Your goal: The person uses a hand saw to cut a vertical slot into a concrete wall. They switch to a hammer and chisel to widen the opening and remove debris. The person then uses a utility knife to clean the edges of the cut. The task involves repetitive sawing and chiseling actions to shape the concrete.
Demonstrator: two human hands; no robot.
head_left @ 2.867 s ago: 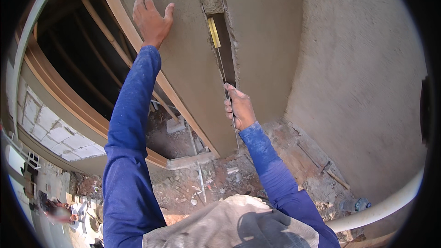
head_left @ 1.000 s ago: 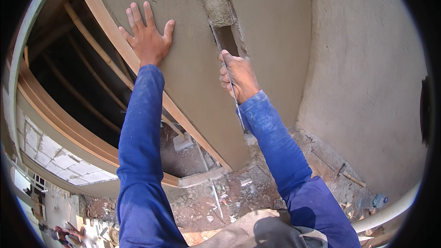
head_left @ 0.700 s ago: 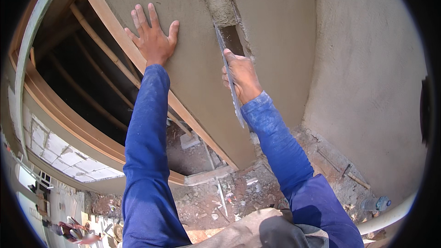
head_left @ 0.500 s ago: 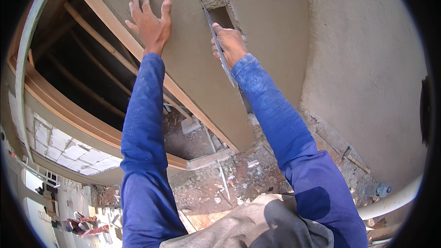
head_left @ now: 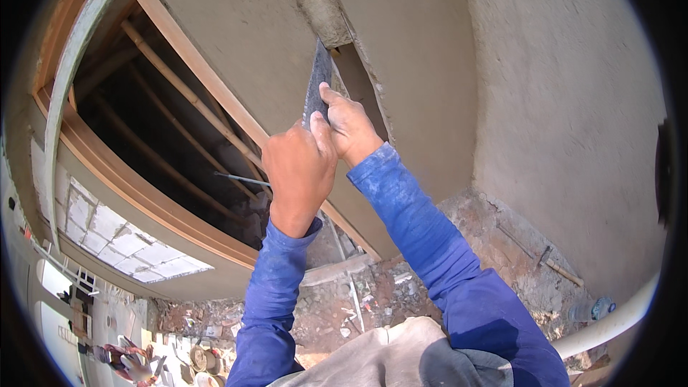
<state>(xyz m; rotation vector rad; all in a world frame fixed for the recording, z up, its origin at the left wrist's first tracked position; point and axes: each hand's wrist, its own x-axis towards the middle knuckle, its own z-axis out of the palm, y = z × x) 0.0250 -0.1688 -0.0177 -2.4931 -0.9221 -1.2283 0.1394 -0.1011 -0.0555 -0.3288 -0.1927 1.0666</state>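
Note:
In front of the plastered wall I hold up a flat grey metal trowel (head_left: 317, 86), its narrow end pointing up. One long edge of it looks rough. My right hand (head_left: 351, 126) is closed at its right side, with the thumb along the blade. Closed around the lower part is my left hand (head_left: 299, 172), thumb up against the metal; the fingers curl out of sight. Just behind the trowel, a long recess (head_left: 358, 86) with ragged edges cuts into the smooth grey plaster wall (head_left: 236, 36). The trowel's handle is hidden by my hands.
Left of the wall strip, a wooden frame (head_left: 193, 50) surrounds a dark opening with poles inside. Rubble (head_left: 358, 301) covers the ground below. A hammer (head_left: 559, 269), a plastic bottle (head_left: 593, 309) and a white pipe (head_left: 609, 326) lie lower right. A person (head_left: 127, 362) is far off, lower left.
My left hand has come off the wall, moved down and right, and closed on the trowel. The trowel has turned from edge-on to show its flat face.

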